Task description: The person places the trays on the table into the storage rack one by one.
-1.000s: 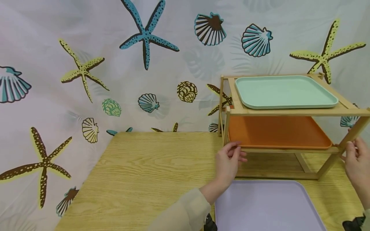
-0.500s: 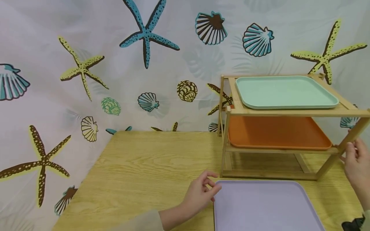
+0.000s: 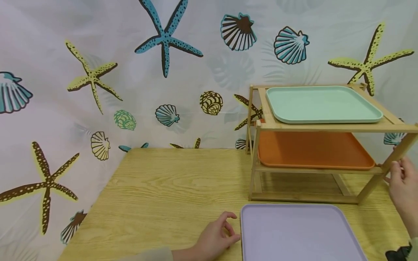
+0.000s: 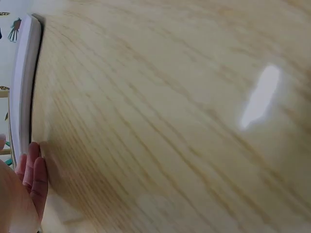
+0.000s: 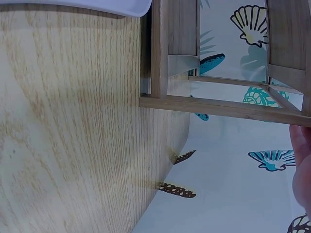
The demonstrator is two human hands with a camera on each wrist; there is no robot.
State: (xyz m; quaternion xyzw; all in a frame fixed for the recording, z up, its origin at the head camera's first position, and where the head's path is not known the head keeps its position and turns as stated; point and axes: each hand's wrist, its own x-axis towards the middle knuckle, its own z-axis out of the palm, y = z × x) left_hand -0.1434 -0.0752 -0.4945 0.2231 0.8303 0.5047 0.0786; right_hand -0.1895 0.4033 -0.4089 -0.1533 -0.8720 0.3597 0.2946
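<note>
My left hand (image 3: 213, 239) is beside the left edge of a lilac tray (image 3: 294, 232) that lies on the table. Its thumb and fingers are loosely bent and apart, with nothing held between them. In the left wrist view the fingertips are close to the tray's raised rim (image 4: 24, 87). At the far right, my right hand (image 3: 404, 192) grips the right front leg of a wooden two-tier rack (image 3: 303, 197). The right wrist view shows only part of that hand (image 5: 302, 165), against the rack's wood.
A mint green tray (image 3: 323, 104) lies on the rack's top tier, and an orange tray (image 3: 313, 150) on the tier below. The wood-grain table (image 3: 169, 181) extends left of the rack. Behind stands a white cloth (image 3: 202, 32) printed with starfish and shells.
My left hand has left the rack's left front corner and come down and left to the lilac tray's edge. My right hand stays at the rack leg.
</note>
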